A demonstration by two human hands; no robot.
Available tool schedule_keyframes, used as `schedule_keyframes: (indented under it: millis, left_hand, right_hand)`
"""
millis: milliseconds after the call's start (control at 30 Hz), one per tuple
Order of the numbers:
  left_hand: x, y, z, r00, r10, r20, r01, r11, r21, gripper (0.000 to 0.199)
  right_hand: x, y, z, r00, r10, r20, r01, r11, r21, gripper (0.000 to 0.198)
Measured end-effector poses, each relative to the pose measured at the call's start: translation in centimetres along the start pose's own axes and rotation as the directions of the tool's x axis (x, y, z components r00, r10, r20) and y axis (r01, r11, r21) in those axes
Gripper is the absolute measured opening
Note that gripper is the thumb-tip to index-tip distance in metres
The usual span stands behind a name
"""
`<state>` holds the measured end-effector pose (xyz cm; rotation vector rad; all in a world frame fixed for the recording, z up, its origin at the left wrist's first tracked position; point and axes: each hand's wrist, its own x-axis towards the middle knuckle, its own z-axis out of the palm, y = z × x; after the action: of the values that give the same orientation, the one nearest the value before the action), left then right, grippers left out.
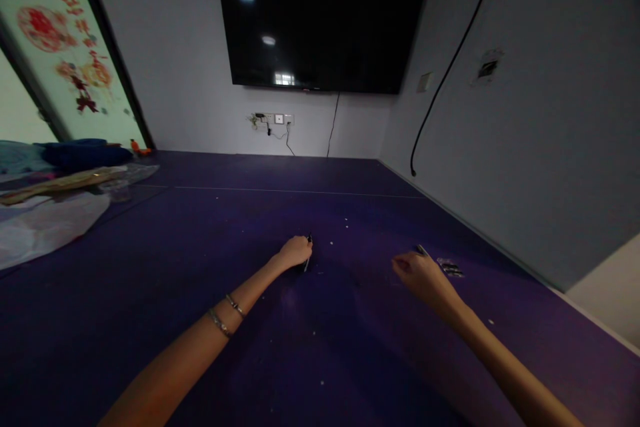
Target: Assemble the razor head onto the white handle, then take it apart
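Observation:
My left hand (297, 251), with two bracelets on its forearm, is closed around a slim pen (307, 265). The pen's dark end pokes out above the fist and its pale lower part points down at the purple surface (280, 360). To the right, my right hand (417, 271) is curled closed. A short dark, thin piece with a light edge (422, 250) sticks out behind its fingers; most of it is hidden, so its kind is unclear. Just beyond that hand lies a clear packet with dark slim items (450, 267).
Small pale specks (331, 243) dot the surface. At the left lie plastic sheeting (55, 223) and dark blue cloth (87, 153). A television (325, 20) hangs above wall sockets (279, 119). A black cable (445, 77) hangs down the right wall.

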<state>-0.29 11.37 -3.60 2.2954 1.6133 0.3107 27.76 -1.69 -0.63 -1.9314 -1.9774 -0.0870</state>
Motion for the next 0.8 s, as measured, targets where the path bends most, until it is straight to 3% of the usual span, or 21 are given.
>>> schedule_keyframes:
  millis: [333, 533, 667, 800]
  left_hand:
    - [-1.0, 1.7, 0.1, 1.000, 0.012, 0.021, -0.017, 0.977, 0.214, 0.038]
    - [-1.5, 2.0, -0.2, 1.000, 0.003, 0.014, -0.007, 0.962, 0.274, 0.045]
    - [-2.5, 1.7, -0.4, 1.000, -0.016, 0.000, 0.015, 0.959, 0.284, 0.050]
    - [-4.1, 1.2, -0.3, 1.000, -0.028, 0.009, 0.024, 0.962, 0.272, 0.052]
  right_hand:
    - [-1.3, 0.5, -0.6, 0.999, 0.035, 0.016, -0.036, 0.999, 0.041, 0.027]
    - [-1.0, 1.3, -1.2, 0.997, 0.060, 0.049, -0.058, 0.998, -0.036, 0.030]
    - [-0.5, 3.8, -2.0, 0.980, 0.195, 0.049, -0.187, 0.974, -0.127, 0.030]
    - [-0.2, 8.8, -1.6, 0.936, 0.327, 0.129, -0.296, 0.931, -0.213, 0.032]
